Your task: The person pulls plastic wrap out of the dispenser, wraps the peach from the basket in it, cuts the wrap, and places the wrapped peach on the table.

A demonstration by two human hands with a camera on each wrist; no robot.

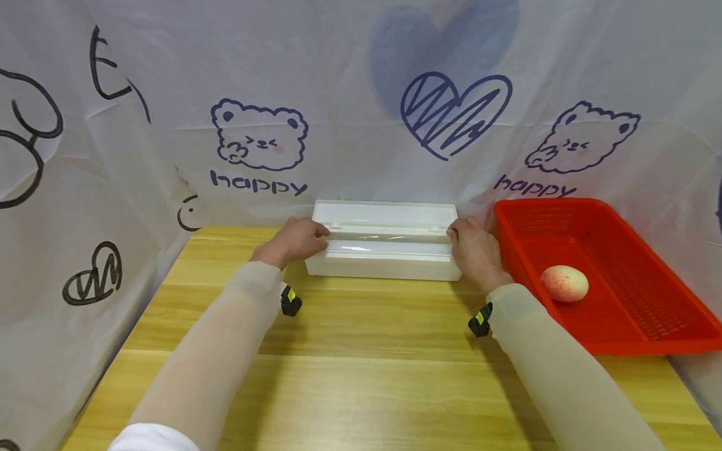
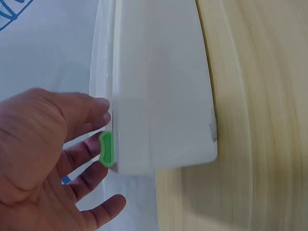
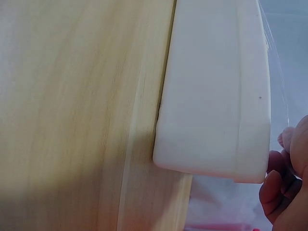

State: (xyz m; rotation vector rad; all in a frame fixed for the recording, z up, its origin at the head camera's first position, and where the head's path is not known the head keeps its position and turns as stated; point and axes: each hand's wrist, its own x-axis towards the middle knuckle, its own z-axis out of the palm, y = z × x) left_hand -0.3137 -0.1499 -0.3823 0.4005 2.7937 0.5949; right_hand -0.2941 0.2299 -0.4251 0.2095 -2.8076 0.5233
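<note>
L hand [image 1: 296, 241] & R hand [image 1: 476, 248]: fingers narrow, pinching thin clear film [image 1: 389, 237], one ea. end | long smooth wht plastic box [image 1: 383, 268], lid up, at far edge of counter [image 1: 372, 351], nr cloth wall [image 1: 350, 156] | wide wood-grain stretch betw. forearms [image 1: 205, 354] | red perf. basket [image 1: 668, 347] just R of R hand, w/ speckled oval item [image 1: 565, 284]

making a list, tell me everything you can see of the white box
The white box is long and narrow, its smooth walls plastic-looking, with rounded lower corners. Its lid stands open at the back, and clear film shows at the opening. A small green piece sits at the left end, where a scuff marks a lower edge. It rests crosswise on the table, near the far edge, with the left hand and right hand at its ends.
</note>
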